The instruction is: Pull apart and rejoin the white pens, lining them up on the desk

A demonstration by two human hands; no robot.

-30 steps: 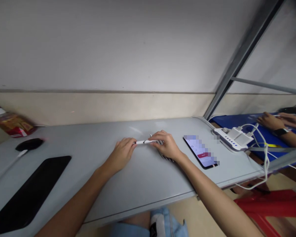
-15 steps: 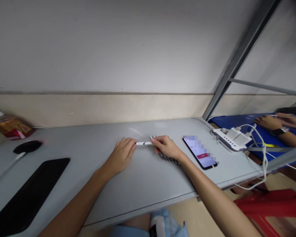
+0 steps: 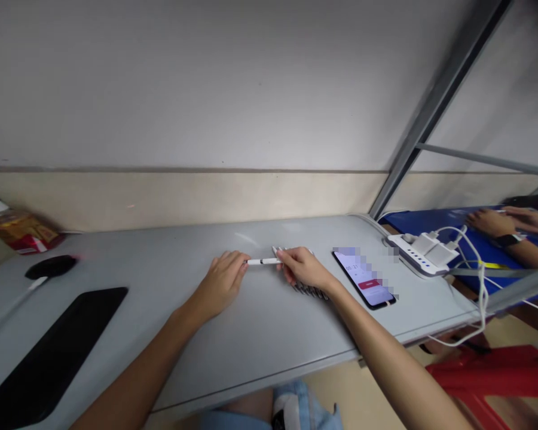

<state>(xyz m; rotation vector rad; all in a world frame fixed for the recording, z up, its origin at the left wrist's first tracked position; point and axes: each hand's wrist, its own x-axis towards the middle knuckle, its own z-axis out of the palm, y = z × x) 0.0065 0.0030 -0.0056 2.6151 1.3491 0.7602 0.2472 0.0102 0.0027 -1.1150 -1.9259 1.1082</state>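
Note:
A thin white pen with a dark band near its middle lies level between my two hands, just over the grey desk. My left hand is closed round its left end. On the other end, my right hand pinches the pen between thumb and fingers. Beneath my right hand lies a row of several white pens with dark ends, mostly covered by the hand. One light tip of the row shows beyond my right thumb.
A lit phone lies right of my hands, near a white power strip with plugs and cables. At left are a black mat, a black mouse and a bottle. Another person's hands rest over a blue table.
Slightly more of the pen shows between my hands, its dark band still in the gap. Both hands stay almost in place, the right fingers shifting a little.

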